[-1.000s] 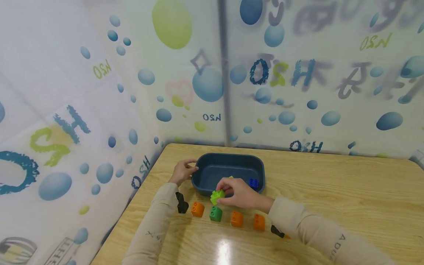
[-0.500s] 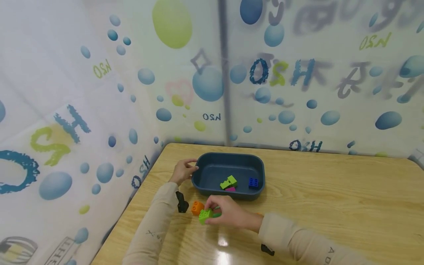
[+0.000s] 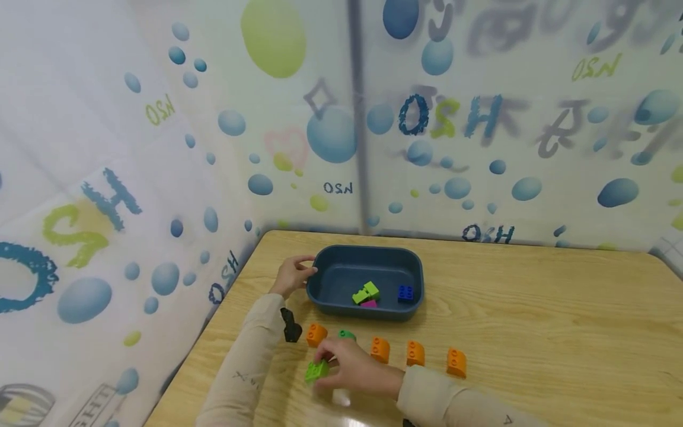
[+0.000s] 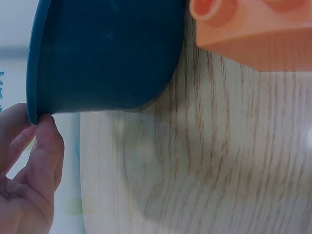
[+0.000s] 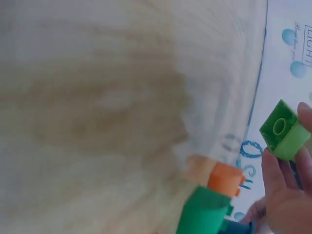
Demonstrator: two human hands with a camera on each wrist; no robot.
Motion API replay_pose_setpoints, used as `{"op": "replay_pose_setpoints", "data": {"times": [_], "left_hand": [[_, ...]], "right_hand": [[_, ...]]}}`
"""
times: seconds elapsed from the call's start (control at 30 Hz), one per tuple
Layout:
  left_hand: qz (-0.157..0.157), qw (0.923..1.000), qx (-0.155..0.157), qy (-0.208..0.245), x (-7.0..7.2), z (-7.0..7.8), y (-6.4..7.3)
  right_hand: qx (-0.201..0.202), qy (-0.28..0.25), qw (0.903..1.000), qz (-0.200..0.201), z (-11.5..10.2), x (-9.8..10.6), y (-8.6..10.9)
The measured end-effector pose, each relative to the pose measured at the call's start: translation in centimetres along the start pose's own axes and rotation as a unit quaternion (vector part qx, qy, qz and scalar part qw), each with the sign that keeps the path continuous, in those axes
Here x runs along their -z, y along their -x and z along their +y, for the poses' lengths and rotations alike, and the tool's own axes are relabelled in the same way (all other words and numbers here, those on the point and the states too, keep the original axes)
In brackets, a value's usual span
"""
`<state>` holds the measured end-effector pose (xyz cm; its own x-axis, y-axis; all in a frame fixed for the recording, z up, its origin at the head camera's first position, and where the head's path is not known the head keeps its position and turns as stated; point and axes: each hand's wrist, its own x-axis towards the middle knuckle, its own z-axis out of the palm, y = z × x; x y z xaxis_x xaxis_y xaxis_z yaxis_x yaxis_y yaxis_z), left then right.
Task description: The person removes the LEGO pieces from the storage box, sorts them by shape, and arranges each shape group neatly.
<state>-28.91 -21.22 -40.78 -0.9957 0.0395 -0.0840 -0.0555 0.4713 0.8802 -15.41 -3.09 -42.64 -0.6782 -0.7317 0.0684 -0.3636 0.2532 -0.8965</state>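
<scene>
My right hand (image 3: 349, 365) pinches a light green toy brick (image 3: 316, 371) between thumb and fingers, in front of the row of bricks. In the right wrist view this brick (image 5: 285, 131) shows its hollow underside. My left hand (image 3: 292, 276) holds the left end of a dark blue tray (image 3: 315, 296); in the left wrist view its thumb and fingers grip the tray's rim (image 4: 33, 73). Inside the tray lie light green bricks (image 3: 366, 293), a magenta brick (image 3: 369, 303) and a blue brick (image 3: 405, 293).
Between tray and right hand stand several orange bricks (image 3: 380, 350) and a dark green brick (image 3: 347, 335), partly hidden by that hand. The wooden table (image 3: 533, 320) meets printed curtains (image 3: 453, 148) at its back and left edges.
My right hand has carried the light green brick from over the tray's front edge toward me and left, past the brick row. My left hand has stayed at the tray.
</scene>
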Motion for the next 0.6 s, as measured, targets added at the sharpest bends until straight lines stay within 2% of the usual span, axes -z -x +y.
{"op": "replay_pose_setpoints", "data": {"times": [0.3,0.6], "left_hand": [[0.003,1.0000,0.004,-0.002,0.0,-0.2,-0.3],[0.005,1.0000,0.008,-0.003,-0.1,-0.1,-0.2]], "right_hand": [[-0.018,0.038,0.9991,0.008,1.0,-2.1,-0.7],[-0.003,0.101,0.9949,-0.004,1.4,-2.9,-1.3]]}}
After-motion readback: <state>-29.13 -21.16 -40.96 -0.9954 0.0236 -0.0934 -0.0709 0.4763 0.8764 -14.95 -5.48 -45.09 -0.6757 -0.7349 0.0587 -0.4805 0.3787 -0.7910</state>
